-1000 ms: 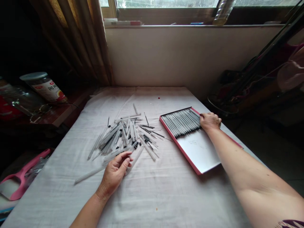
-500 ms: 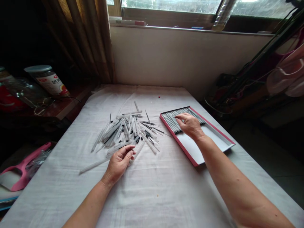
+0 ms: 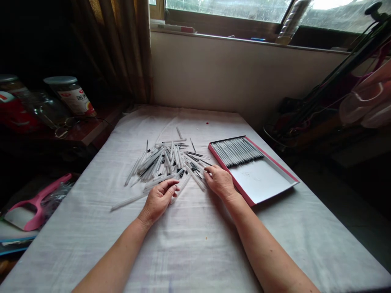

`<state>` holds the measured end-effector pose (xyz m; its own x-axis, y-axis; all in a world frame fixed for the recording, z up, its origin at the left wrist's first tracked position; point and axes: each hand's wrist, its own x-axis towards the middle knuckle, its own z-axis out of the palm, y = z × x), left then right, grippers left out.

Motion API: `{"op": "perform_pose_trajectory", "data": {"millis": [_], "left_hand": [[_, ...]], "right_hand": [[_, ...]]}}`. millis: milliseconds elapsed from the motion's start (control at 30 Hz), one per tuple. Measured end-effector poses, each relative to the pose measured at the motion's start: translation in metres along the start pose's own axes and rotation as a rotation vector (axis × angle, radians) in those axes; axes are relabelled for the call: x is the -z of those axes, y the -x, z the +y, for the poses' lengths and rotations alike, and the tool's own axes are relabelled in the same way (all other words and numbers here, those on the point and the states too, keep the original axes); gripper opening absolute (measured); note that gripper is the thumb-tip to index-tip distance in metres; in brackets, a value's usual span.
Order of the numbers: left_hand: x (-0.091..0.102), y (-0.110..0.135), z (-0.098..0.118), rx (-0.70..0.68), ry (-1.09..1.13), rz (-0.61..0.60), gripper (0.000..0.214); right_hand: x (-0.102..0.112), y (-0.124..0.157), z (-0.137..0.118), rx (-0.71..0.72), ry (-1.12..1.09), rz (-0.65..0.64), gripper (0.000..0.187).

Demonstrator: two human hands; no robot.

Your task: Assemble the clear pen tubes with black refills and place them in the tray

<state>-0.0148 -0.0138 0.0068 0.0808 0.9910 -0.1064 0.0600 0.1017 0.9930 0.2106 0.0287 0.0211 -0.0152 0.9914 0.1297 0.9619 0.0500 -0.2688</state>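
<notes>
A loose pile of clear pen barrels, thin black-tipped refills and small black caps lies on the cloth. At the pile's near edge, my left hand is closed, thumb against fingertips; a small dark bit shows there, too small to name. My right hand reaches the pile's right side, fingers bent together at the refill ends; what they pinch is hidden. To its right lies a shallow red-edged box, with a row of assembled pens side by side in its far part.
A white cloth covers the table. Left of it, a side table carries a lidded jar, and a pink-handled item sits lower down. The wall and window sill are behind; dark clutter stands on the right.
My right hand has moved left from above the pens in the box to the pile's right edge. My left hand stays closed by the pile. The view has shifted slightly.
</notes>
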Motion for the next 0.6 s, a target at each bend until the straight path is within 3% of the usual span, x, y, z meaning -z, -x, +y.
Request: {"op": "perform_pose_trajectory", "data": {"millis": [367,500,600], "left_hand": [[-0.002,0.001,0.001,-0.014,-0.042,-0.012,0.044],[-0.001,0.001,-0.004,-0.052,-0.089,-0.028,0.040],[0.001,0.004,-0.007,-0.219,-0.218,0.048,0.033]], "right_hand": [[-0.008,-0.012,0.000,-0.165,-0.057,-0.018,0.024],[-0.010,-0.005,0.005,-0.154,-0.261,0.120,0.026],[-0.007,0.008,0.008,-0.063,-0.472,0.233,0.027]]}}
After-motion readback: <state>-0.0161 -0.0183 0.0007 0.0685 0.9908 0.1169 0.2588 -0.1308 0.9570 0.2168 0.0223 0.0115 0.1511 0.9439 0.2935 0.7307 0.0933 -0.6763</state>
